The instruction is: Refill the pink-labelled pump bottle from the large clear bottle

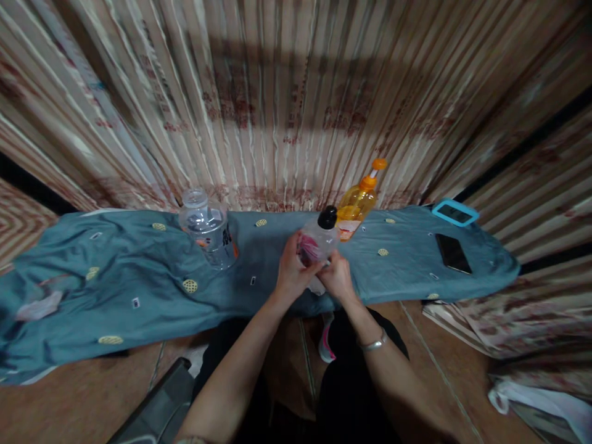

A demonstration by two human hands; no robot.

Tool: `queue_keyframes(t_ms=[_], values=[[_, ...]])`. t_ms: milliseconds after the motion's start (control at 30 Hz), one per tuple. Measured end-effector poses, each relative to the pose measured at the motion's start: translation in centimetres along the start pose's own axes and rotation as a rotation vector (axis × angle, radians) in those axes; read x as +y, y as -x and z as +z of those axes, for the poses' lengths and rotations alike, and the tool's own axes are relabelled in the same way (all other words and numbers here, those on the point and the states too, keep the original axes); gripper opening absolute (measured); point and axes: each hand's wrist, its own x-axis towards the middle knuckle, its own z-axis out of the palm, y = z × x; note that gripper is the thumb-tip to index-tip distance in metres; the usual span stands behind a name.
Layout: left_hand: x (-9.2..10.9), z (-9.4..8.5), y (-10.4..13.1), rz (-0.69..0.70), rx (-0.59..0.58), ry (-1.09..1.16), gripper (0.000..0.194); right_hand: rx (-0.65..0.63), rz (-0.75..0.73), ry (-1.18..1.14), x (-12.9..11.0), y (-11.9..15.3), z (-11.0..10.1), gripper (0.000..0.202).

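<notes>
A clear bottle with a black cap and a pink mark (319,237) is upright, slightly tilted, over the front middle of the cloth-covered board. My left hand (294,269) is wrapped round its left side. My right hand (337,275) is closed at the bottle's lower right, with something pale and white below the fingers, too unclear to name. Just behind and to the right stands an orange pump bottle (355,209), part full. A large clear open-mouthed plastic bottle (210,231) stands to the left, apart from my hands.
Blue-green cloth (259,265) covers the long narrow board. A blue-framed device (455,213) and a black phone (453,253) lie at the right. A whitish crumpled piece (41,306) lies far left. Behind hangs a pleated curtain (277,111); a dark grey object (157,401) is below.
</notes>
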Motion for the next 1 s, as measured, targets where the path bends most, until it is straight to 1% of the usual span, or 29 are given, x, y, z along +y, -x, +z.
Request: queue_keyframes(t_ms=[100,167,333,433,533,600,700,800,867,1000], values=[[-0.4,1.4,0.1,0.109,-0.133,-0.059,0.091,0.056,0.075,-0.037,1.6,-0.7,-1.8,0.035],[-1.0,2.3,0.4,0.140,-0.189,-0.099,0.092,0.089,0.133,-0.083,2.8,-1.2,-3.0,0.041],[-2.6,3.9,1.4,0.107,-0.282,-0.145,0.081,0.204,0.262,-0.132,6.4,-2.5,-5.7,0.055],[-3.5,4.7,1.9,0.082,-0.321,-0.164,0.078,0.223,0.289,-0.131,8.4,-3.2,-6.4,0.057],[-4.5,5.7,2.4,0.060,-0.364,-0.177,0.075,0.178,0.295,-0.170,9.7,-3.6,-5.9,0.058],[-5.1,6.2,2.7,0.074,-0.385,-0.180,0.073,0.124,0.291,-0.211,10.3,-3.9,-5.2,0.057],[-5.7,6.5,3.0,0.089,-0.377,-0.188,0.069,0.034,0.274,-0.262,11.0,-4.2,-4.6,0.055],[-5.8,6.3,3.1,0.072,-0.360,-0.195,0.068,-0.059,0.255,-0.253,11.6,-4.5,-4.9,0.052],[-5.7,6.0,3.1,0.050,-0.357,-0.197,0.068,-0.108,0.249,-0.199,12.0,-4.6,-5.4,0.048],[-5.5,5.2,3.2,0.016,-0.335,-0.196,0.068,-0.148,0.254,-0.036,12.4,-5.0,-6.2,0.035]])
